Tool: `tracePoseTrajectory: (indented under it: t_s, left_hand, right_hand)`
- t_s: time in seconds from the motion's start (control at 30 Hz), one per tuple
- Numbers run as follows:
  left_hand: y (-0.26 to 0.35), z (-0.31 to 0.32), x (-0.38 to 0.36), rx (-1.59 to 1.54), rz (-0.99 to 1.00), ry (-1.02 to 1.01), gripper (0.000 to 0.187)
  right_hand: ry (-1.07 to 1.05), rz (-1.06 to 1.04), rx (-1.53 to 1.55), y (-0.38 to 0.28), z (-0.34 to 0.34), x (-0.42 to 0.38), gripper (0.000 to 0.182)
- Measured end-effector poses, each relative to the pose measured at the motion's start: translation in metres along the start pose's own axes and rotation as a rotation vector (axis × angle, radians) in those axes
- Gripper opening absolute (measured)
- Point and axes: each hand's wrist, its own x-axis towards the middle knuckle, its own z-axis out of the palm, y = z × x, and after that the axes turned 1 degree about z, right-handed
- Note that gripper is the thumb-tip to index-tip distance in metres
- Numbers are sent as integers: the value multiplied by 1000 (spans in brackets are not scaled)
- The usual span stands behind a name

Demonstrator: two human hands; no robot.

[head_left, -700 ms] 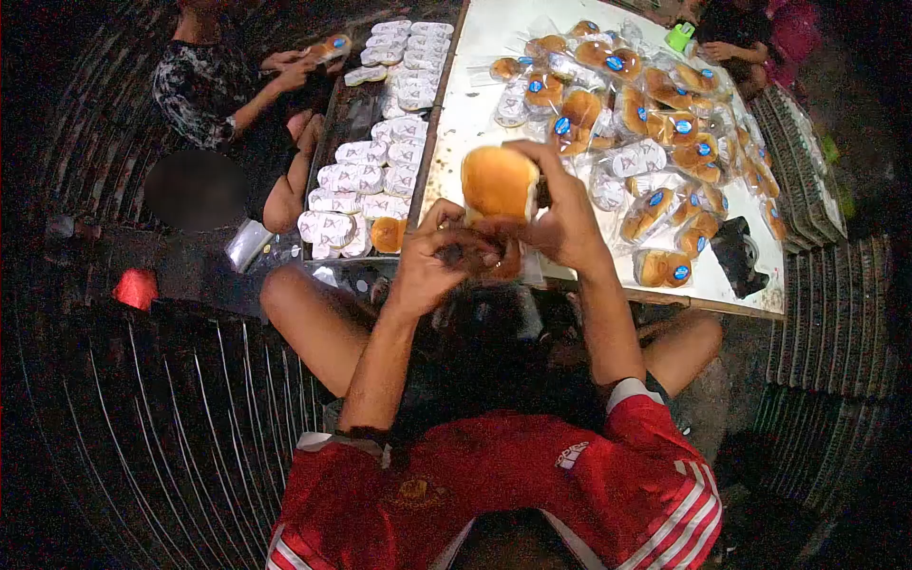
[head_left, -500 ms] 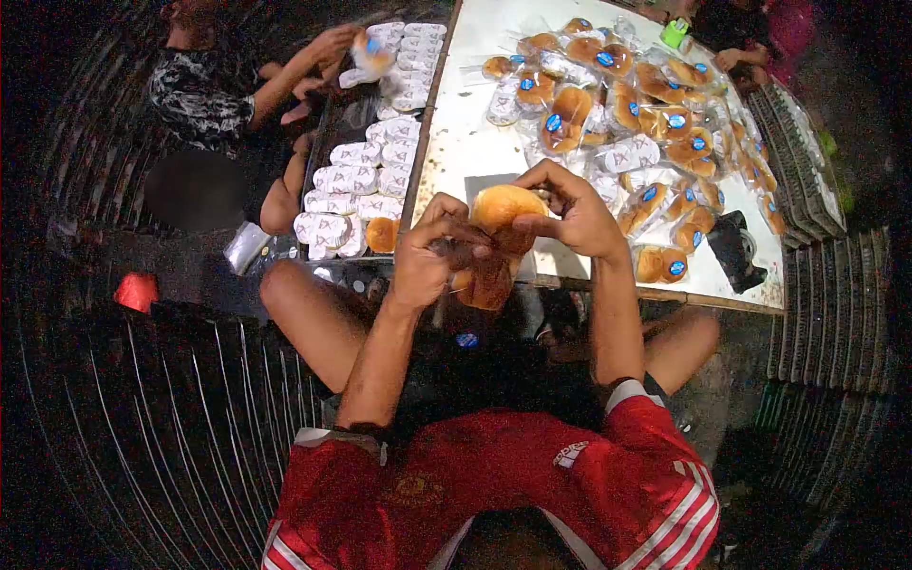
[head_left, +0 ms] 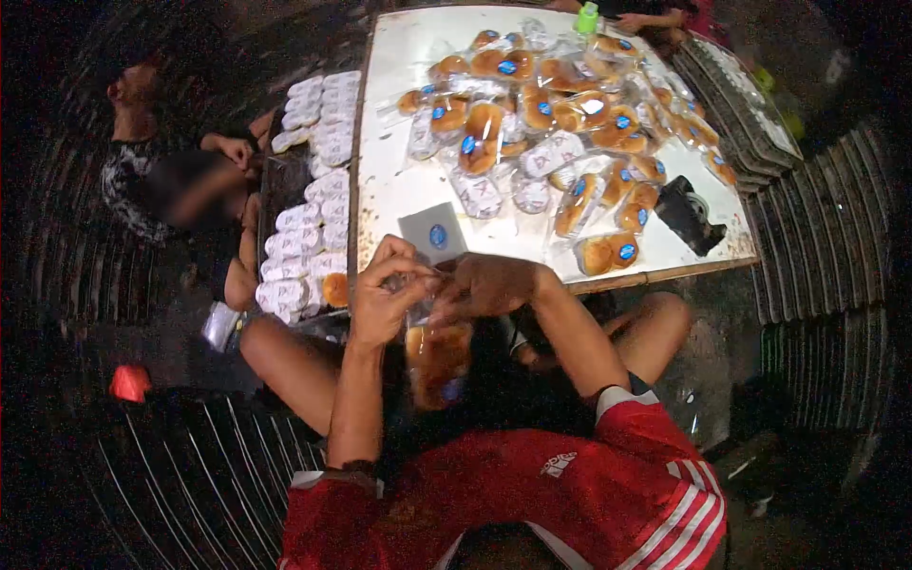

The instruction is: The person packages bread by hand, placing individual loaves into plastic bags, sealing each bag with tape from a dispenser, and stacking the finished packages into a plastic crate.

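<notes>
A clear plastic bag of brown bread buns (head_left: 439,356) hangs below my hands, in front of my lap, with a blue round sticker near its lower end. My left hand (head_left: 382,293) pinches the gathered top of the bag between thumb and fingers. Close against it, my right hand (head_left: 494,285) is slightly blurred, its fingers bent in at the same gathered plastic. Just beyond both hands, a grey sheet (head_left: 418,226) with a blue round sticker (head_left: 438,237) lies at the near edge of the table.
Many bagged buns (head_left: 484,133) are heaped on the white table (head_left: 399,57). A black tape dispenser-like object (head_left: 689,217) sits at its right. Rows of white-wrapped buns (head_left: 299,242) fill a tray at left, beside another person (head_left: 142,180). Stacked trays (head_left: 817,237) stand right.
The buns have dropped from between my hands to hang below them in the bag. My hands have come together at its top, and the view has shifted.
</notes>
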Motion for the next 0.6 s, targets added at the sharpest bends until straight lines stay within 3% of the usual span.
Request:
tracePoseTrajectory:
  t_s: [0.03,0.07,0.1,0.13,0.17,0.23,0.3,0.33,0.43,0.47,0.5,0.53,0.57,0.6]
  left_hand:
    - [9,4,2,57,-22,60,24]
    - [16,7,6,114,-42,118,26]
    - [21,2,11,160,-51,160,34]
    - [25,-2,11,201,-135,233,37]
    - [22,-9,9,163,-221,251,37]
    - [21,-11,9,110,-296,258,34]
    - [27,-8,9,39,-373,260,32]
    - [30,-5,10,-6,-409,256,30]
    - [20,1,10,-87,-406,231,26]
    - [18,1,9,-103,-442,231,26]
    - [20,1,11,-105,-483,231,24]
    - [18,1,11,-132,-481,226,23]
    - [15,1,11,-158,-481,222,23]
    - [12,0,12,-183,-482,220,22]
  right_hand:
    - [90,-70,-75,21,2,0,26]
    - [265,-357,19,69,-6,-1,27]
    - [438,-136,56,56,-30,-22,23]
    - [795,1,-134,60,-39,-36,20]
    - [1044,32,-150,64,-57,-52,21]
    - [1441,322,81,65,-87,-79,27]
    - [1710,1,411,78,-112,-92,31]
    - [1781,-149,625,67,-119,-95,31]
    - [1773,-182,683,87,-113,-88,27]
    - [1688,-63,658,100,-109,-79,21]
    - [1581,41,574,104,-100,-62,30]
    - [1472,91,58,118,-97,-50,48]
    - [1419,118,23,93,-99,-38,61]
    - [1421,175,-258,97,-106,-31,62]
